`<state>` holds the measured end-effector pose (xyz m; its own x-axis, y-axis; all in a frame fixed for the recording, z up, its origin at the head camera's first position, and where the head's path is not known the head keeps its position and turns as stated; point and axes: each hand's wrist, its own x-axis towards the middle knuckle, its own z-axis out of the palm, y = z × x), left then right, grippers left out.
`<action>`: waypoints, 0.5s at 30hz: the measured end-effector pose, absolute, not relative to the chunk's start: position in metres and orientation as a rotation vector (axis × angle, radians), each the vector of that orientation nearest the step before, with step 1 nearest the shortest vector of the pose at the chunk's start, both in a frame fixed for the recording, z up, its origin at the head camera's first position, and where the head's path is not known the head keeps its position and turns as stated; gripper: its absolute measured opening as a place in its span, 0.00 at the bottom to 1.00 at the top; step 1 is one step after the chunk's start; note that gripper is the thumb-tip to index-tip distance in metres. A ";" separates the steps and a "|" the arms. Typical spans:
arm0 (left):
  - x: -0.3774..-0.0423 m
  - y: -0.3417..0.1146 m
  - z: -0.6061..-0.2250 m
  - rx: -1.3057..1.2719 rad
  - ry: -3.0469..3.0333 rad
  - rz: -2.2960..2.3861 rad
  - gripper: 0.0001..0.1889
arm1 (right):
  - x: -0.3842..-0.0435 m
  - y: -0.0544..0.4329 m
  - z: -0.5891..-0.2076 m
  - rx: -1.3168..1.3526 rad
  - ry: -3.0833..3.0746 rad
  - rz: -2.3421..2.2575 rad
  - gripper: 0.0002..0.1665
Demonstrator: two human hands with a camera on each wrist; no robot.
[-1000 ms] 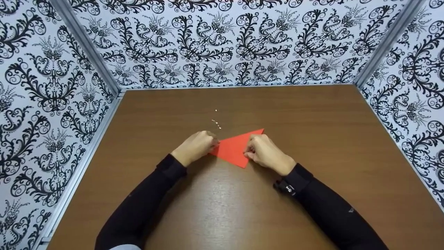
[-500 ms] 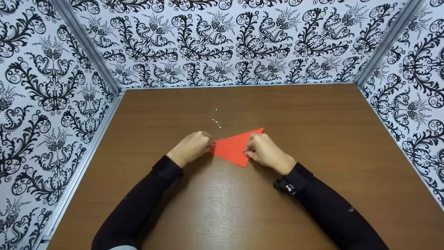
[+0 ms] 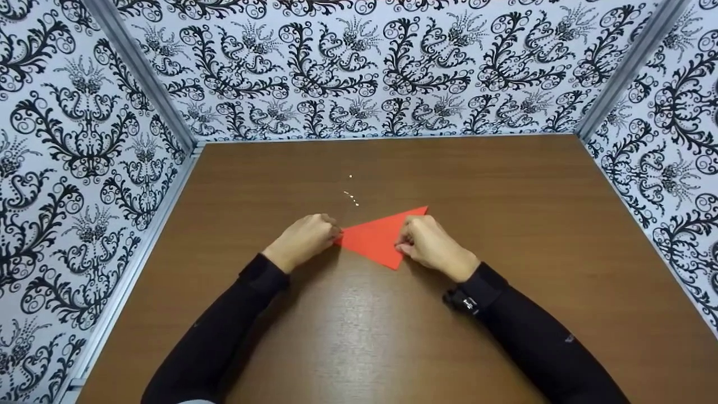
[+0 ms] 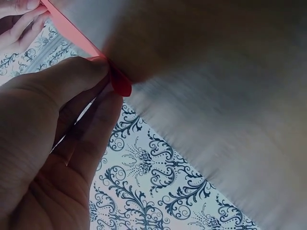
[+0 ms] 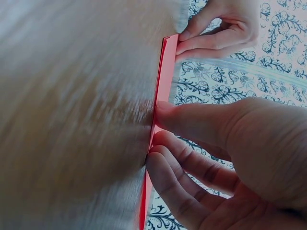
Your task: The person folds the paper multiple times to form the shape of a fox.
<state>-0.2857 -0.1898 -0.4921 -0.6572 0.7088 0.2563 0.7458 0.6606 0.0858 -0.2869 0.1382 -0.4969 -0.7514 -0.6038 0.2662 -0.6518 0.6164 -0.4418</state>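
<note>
A folded piece of red paper lies on the table, narrow at its left end and wide at its right. My left hand pinches the narrow end between thumb and fingers. In the left wrist view a small curled bit of the red paper pokes out past those fingertips. At the wide right edge my right hand grips the paper. Seen from the right wrist, the thumb and the fingers meet at the paper's edge. The paper under the right hand is hidden in the head view.
Both hands work over a brown wooden table. Patterned black-and-white walls in grey metal frames enclose its back and sides. Several tiny bright specks show on the tabletop beyond the paper.
My left hand has slid a little to the left along the paper towards its narrow tip, baring more red. The right hand and the paper have hardly moved.
</note>
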 end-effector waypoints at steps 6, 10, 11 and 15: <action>-0.280 -0.197 -0.495 -1.186 -2.663 -0.297 0.07 | -0.287 0.137 -0.498 1.078 -2.743 0.795 0.04; -0.276 -0.202 -0.492 -1.161 -2.684 -0.278 0.07 | -0.287 0.137 -0.497 1.070 -2.759 0.794 0.05; -0.276 -0.203 -0.491 -1.155 -2.690 -0.269 0.07 | -0.287 0.137 -0.497 1.069 -2.760 0.799 0.05; -0.273 -0.208 -0.490 -1.140 -2.694 -0.243 0.07 | -0.287 0.137 -0.496 1.069 -2.758 0.814 0.06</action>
<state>-0.2728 -0.2082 -0.4895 -0.6805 0.6883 0.2514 0.7221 0.6881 0.0708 -0.2871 0.1374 -0.4957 -0.7548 -0.6062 0.2504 -0.6451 0.6171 -0.4506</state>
